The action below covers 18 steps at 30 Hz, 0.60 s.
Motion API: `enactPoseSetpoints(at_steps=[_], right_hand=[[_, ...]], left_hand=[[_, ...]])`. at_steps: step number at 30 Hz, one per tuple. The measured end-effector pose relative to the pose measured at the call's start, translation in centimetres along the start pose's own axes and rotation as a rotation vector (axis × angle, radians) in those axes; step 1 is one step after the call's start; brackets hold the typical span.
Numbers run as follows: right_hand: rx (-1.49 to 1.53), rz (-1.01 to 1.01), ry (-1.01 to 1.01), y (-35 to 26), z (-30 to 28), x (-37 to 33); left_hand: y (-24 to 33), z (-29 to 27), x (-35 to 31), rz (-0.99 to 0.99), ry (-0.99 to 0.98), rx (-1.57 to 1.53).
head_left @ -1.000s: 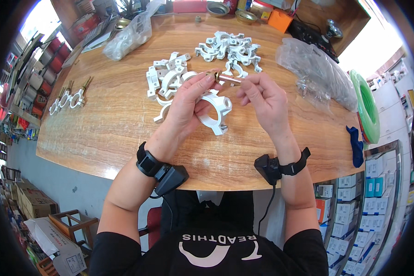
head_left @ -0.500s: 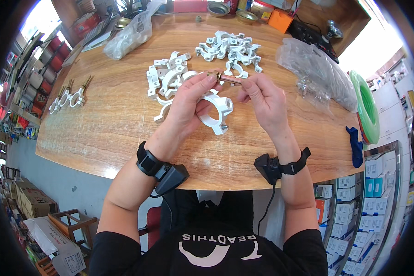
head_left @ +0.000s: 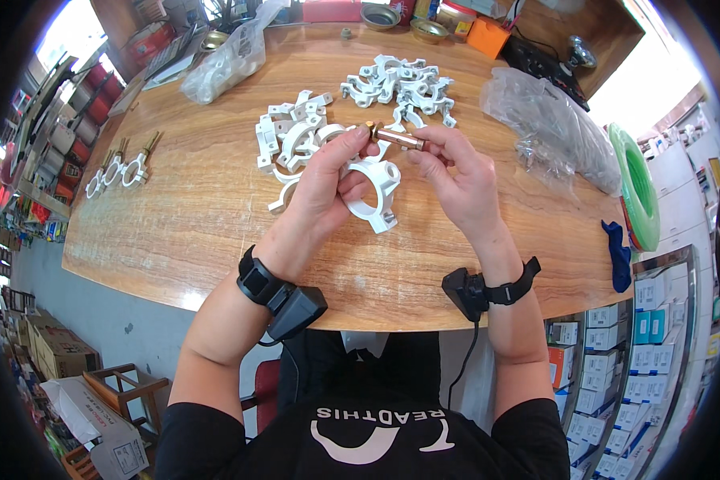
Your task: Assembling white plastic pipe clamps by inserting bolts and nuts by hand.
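Wooden table (head_left: 192,232) below; coppery bolt (head_left: 398,139) in left fingers (head_left: 346,149), seemingly touching right fingers (head_left: 446,142).

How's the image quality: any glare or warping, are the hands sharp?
Head view throughout: upper left and right blown out; glare at the near left edge of the wooden table; lens bending the white boxes at right; left hand and right hand fairly crisp; fine detail on the copper-coloured sleeve anchor too small to judge.
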State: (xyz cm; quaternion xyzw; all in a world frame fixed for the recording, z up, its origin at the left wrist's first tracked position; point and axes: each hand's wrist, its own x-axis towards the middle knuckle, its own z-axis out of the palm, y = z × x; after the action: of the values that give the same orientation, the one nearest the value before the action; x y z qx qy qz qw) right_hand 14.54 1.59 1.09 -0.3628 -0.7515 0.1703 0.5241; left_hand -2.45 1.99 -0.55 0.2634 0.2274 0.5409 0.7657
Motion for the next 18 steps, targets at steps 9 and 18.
enactPoseSetpoints(at_steps=[9, 18], right_hand=[[-0.203, -0.021, -0.13, 0.5, -0.6, -0.3], [-0.234, -0.196, 0.016, 0.2, 0.0, 0.2]], left_hand=[[-0.2, 0.0, -0.1, 0.003, -0.02, 0.059], [-0.2, 0.0, 0.1, -0.004, -0.011, 0.002]])
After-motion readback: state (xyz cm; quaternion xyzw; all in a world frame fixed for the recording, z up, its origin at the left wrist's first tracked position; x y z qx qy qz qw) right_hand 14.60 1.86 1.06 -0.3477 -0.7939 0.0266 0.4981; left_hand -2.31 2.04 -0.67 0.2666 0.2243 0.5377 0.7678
